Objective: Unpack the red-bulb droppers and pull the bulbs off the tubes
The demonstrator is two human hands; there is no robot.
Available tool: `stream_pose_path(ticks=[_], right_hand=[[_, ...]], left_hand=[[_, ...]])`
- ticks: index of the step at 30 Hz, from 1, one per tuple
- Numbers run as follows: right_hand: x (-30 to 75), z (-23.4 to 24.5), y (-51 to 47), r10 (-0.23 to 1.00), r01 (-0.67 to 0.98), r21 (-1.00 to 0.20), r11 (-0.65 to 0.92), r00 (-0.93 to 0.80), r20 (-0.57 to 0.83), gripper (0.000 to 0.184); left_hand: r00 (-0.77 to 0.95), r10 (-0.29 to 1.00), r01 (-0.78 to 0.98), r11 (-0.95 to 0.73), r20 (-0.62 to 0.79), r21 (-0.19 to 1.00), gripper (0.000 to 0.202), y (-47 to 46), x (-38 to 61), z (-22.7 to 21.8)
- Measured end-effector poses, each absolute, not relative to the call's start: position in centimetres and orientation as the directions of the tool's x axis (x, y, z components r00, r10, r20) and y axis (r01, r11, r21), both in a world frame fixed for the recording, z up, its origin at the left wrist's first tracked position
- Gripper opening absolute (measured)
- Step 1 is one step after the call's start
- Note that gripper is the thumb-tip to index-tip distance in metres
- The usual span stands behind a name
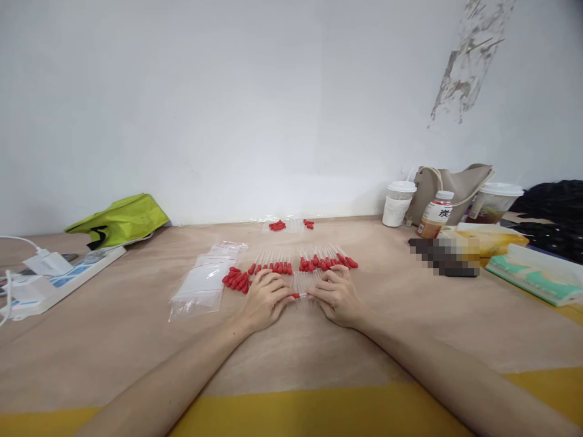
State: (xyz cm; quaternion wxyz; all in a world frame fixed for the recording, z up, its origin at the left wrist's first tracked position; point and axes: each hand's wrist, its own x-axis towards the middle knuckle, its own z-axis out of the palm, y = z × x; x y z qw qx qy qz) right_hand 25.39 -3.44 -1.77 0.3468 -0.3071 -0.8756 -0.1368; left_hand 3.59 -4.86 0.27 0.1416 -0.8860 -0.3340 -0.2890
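Observation:
Both my hands rest on the brown paper-covered table [291,352]. Between them, pinched by fingertips of my left hand [266,299] and my right hand [336,295], lies a clear glass dropper with a red cap [299,295]. Just beyond my fingers lie rows of clear droppers with red rubber bulbs [325,262], and a loose heap of red bulbs [237,279] sits at the left. A stack of small clear plastic bags [203,284] lies left of my left hand. More red bulbs in a bag [288,225] lie near the wall.
A green bag [121,220] and a white power strip with chargers [50,276] are at the left. At the right stand a white cup [398,203], a bottle [436,214], a beige bag [455,185], a lidded cup [494,203] and a tissue pack [540,274].

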Motion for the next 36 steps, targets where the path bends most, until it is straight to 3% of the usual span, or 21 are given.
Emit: stream_pose_path(ticks=[10,14,18,22,25,28,31,36], right_hand=[[26.2,-2.0,-3.4,0.412,0.618,0.031,0.786,-0.559,0.72,0.026],[28.4,-1.7,-2.8,0.524,0.726,-0.111,0.679,-0.373,0.766,0.027],[28.5,-1.0,-2.5,0.553,0.756,-0.171,0.632,-0.285,0.783,0.023],[28.5,-1.1,-2.5,0.588,0.782,-0.219,0.584,-0.221,0.778,0.021],[29.2,-1.5,-2.4,0.626,0.803,-0.235,0.548,-0.207,0.752,0.019],[29.5,-1.9,-2.2,0.653,0.832,-0.235,0.503,-0.187,0.734,0.018],[29.2,-2.1,-2.1,0.659,0.848,-0.204,0.489,-0.206,0.724,0.017],[28.3,-2.1,-2.5,0.671,0.836,-0.184,0.517,-0.262,0.694,0.019]], left_hand=[[0.619,0.52,0.676,-0.734,0.589,-0.063,0.018,-4.9,2.8,0.3],[0.5,0.543,0.729,-0.684,0.675,0.01,0.016,-4.5,0.5,0.0],[0.423,0.533,0.689,-0.714,0.733,0.122,0.018,-4.7,0.9,0.5],[0.193,0.595,0.762,-0.592,0.78,0.262,0.025,-4.3,0.4,2.1],[-0.046,0.709,0.811,-0.385,0.704,0.441,0.03,-3.1,-2.9,2.9],[-0.22,0.801,0.747,-0.228,0.556,0.624,0.036,-1.8,-6.7,2.8],[-0.32,0.818,0.711,-0.126,0.478,0.692,0.04,-0.6,-8.9,2.1],[-0.292,0.862,0.653,-0.137,0.415,0.745,0.042,1.3,-9.2,0.4]])
